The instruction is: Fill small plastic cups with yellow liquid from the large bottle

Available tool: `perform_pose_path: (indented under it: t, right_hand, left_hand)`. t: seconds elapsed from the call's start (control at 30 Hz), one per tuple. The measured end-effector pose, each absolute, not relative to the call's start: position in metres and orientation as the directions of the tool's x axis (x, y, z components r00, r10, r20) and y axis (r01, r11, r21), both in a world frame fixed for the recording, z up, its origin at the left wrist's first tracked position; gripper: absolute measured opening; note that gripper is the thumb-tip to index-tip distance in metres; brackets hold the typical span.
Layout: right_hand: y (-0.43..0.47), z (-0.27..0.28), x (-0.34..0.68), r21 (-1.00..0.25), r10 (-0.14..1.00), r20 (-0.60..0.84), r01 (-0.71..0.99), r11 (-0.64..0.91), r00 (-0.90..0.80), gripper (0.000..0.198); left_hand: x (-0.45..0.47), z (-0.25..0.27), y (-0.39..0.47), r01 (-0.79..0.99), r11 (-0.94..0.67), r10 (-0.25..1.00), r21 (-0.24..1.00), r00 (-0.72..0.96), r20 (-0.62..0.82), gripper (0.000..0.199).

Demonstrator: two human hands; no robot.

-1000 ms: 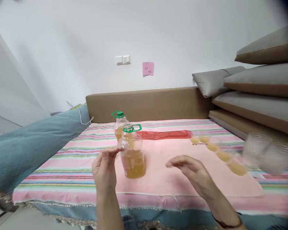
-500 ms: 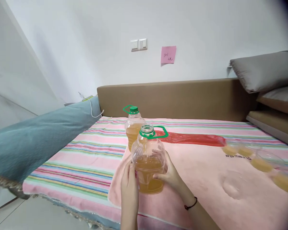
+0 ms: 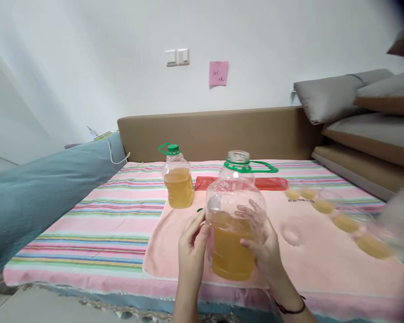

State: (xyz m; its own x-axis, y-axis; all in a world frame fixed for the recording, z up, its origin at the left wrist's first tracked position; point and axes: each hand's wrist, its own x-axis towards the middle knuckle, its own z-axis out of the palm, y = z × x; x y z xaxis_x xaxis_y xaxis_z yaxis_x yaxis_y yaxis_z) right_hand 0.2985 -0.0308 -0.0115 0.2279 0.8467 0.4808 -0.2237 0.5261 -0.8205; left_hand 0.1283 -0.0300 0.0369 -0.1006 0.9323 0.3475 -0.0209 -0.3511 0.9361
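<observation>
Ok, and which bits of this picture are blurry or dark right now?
Head view: the translucent shape at the right edge is badly smeared; the nearest yellow-filled cup looks soft; the open bottle is clearer; the picture's upper right corner is dark.

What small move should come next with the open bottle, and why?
Probably ease the open bottle, upright, rightward to the nearest cup: the right hand grips it, the left hand is at its side, its mouth is uncapped, and that cup looks empty while the row of cups beyond holds yellow liquid.
</observation>
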Motion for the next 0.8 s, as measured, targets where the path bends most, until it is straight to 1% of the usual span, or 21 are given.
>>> perform_pose_path:
  t: [0.07,0.1,0.2,0.23,0.3,0.37,0.43,0.5,0.57,0.7,0.8]
  right_hand:
    - [-0.057,-0.006,0.322,-0.828,0.839,0.463,-0.199,0.525,0.285,0.083]
    - [-0.071,-0.004,0.334,-0.834,0.835,0.459,-0.177,0.523,0.304,0.081]
    - [-0.115,0.001,0.367,-0.857,0.816,0.448,-0.085,0.509,0.364,0.074]
    - [-0.129,0.002,0.377,-0.866,0.808,0.443,-0.048,0.497,0.388,0.072]
    - [-0.155,0.002,0.395,-0.884,0.784,0.430,0.031,0.467,0.449,0.075]
    - [-0.177,0.000,0.410,-0.901,0.754,0.414,0.111,0.420,0.510,0.078]
    - [-0.195,-0.004,0.424,-0.916,0.730,0.395,0.178,0.360,0.558,0.080]
    - [-0.208,-0.008,0.435,-0.932,0.727,0.362,0.223,0.286,0.584,0.082]
    - [-0.217,-0.012,0.445,-0.946,0.725,0.321,0.237,0.219,0.609,0.083]
    - [-0.228,-0.018,0.458,-0.958,0.735,0.262,0.261,0.119,0.625,0.084]
    - [-0.232,-0.020,0.466,-0.939,0.755,0.265,0.338,0.061,0.599,0.081]
  left_hand:
    - [0.144,0.039,-0.033,-0.162,-0.298,0.943,0.941,0.104,0.317,0.049]
    - [0.152,0.040,-0.034,-0.228,-0.248,0.931,0.941,0.210,0.297,0.059]
    - [0.181,0.035,-0.038,-0.331,-0.082,0.828,0.940,0.502,0.249,0.089]
    - [0.192,0.032,-0.040,-0.334,-0.040,0.772,0.942,0.588,0.241,0.093]
    - [0.214,0.023,-0.044,-0.299,0.016,0.644,0.954,0.733,0.219,0.091]
    - [0.237,0.013,-0.049,-0.240,0.058,0.518,0.969,0.837,0.176,0.092]
    - [0.259,0.004,-0.057,-0.214,0.096,0.432,0.972,0.889,0.153,0.103]
    - [0.279,-0.004,-0.066,-0.247,0.127,0.395,0.961,0.901,0.179,0.114]
    - [0.297,-0.013,-0.077,-0.287,0.167,0.403,0.943,0.893,0.201,0.109]
    - [0.324,-0.038,-0.096,-0.325,0.303,0.477,0.896,0.865,0.153,0.086]
    - [0.337,-0.051,-0.107,-0.377,0.380,0.506,0.845,0.849,0.151,0.083]
